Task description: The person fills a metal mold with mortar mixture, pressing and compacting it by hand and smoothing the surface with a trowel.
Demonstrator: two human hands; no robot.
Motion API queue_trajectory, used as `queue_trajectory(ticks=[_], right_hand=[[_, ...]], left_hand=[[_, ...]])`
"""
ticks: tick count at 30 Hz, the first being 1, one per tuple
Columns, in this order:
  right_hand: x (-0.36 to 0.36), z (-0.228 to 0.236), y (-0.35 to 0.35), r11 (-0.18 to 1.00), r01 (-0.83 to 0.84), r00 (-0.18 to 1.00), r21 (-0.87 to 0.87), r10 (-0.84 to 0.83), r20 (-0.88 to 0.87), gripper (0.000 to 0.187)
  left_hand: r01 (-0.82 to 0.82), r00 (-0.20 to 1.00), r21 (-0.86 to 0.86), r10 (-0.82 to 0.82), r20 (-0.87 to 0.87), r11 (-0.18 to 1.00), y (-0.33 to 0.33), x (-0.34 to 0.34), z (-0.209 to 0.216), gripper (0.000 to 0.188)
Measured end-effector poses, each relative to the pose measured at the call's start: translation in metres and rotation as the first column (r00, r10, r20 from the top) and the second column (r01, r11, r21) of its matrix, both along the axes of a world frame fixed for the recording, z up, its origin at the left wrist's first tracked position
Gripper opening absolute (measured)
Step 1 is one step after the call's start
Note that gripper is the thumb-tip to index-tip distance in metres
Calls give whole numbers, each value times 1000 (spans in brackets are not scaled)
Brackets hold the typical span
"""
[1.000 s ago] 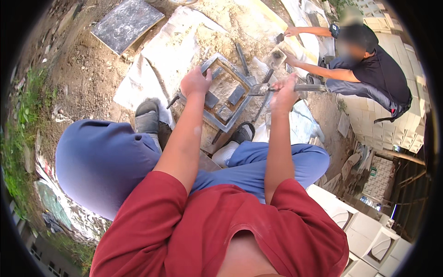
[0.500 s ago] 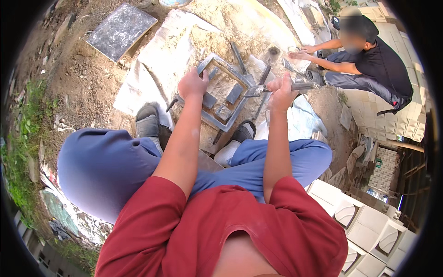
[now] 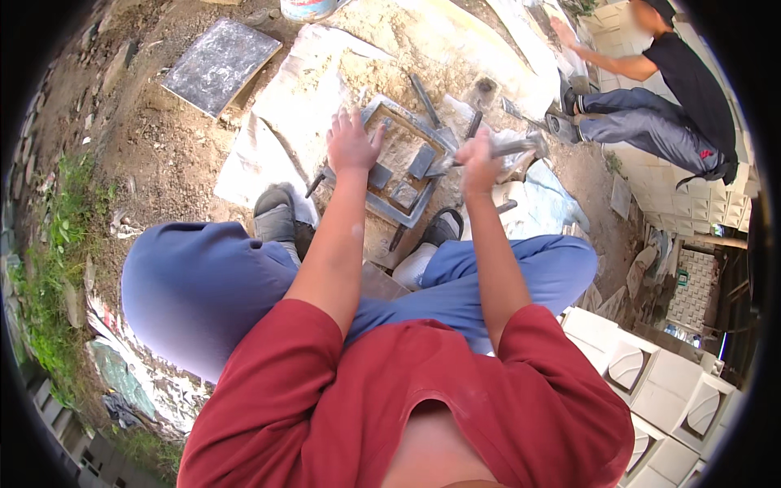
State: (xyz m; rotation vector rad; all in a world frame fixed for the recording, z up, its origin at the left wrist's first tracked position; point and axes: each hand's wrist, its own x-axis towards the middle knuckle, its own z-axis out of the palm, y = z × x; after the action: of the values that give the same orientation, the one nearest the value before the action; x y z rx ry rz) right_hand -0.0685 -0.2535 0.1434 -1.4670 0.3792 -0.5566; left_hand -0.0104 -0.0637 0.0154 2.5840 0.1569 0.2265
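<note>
By one hand (image 3: 351, 146) lies a four-sided grey frame (image 3: 425, 198).

Harsh daylight washes out the pale sheet (image 3: 506, 71) beyond the metal frame (image 3: 429, 189). Beside that frame, my right hand (image 3: 480, 164) blurs.

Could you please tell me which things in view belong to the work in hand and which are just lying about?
In use:
long grey metal tool, blurred, gripped in the right hand
rectangular grey metal frame, by the open left hand
small grey rectangular blocks inside the frame

Apparently lying about:
dusty dark rectangular board
crumpled pale blue sheet
stacked cream blocks
</note>
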Motion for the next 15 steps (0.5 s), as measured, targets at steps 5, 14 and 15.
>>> queue_trajectory(ticks=[5,14,15], right_hand=[[-14,8,3,976,-213,975,38,215,-59,47],[-29,13,8,981,-192,980,19,191,48,48],[-33,3,2,985,-170,985,-2,170,14,49]], left_hand=[[230,971,134,-237,33,964,-1,-2,-1,79],[272,961,100,-276,28,957,4,2,-5,75],[287,957,87,-290,23,954,-1,1,1,75]])
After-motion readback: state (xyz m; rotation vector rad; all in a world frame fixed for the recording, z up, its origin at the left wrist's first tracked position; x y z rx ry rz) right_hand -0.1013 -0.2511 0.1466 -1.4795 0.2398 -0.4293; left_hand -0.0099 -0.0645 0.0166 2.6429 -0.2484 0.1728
